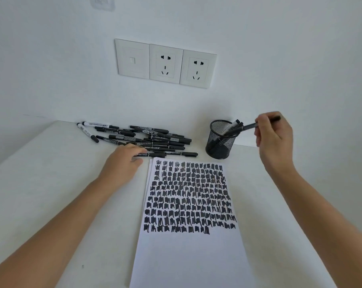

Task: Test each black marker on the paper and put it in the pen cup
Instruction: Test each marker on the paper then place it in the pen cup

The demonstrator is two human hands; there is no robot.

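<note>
A white sheet of paper (pixel 188 256) lies in front of me, its upper half filled with rows of black scribbles. Behind it on the left is a pile of several black markers (pixel 155 140). A black mesh pen cup (pixel 221 142) stands at the back right with a few markers inside. My right hand (pixel 274 134) holds a black marker (pixel 249 126) just right of the cup's rim, its tip pointing toward the opening. My left hand (pixel 124 161) rests on the nearest marker (pixel 176 154) at the front of the pile, fingers curled over it.
The white table (pixel 51 183) meets a white wall with three wall plates, two of them power sockets (pixel 165 63). Two white-barrelled markers (pixel 87 132) lie at the pile's left end. The table's left edge runs diagonally toward me.
</note>
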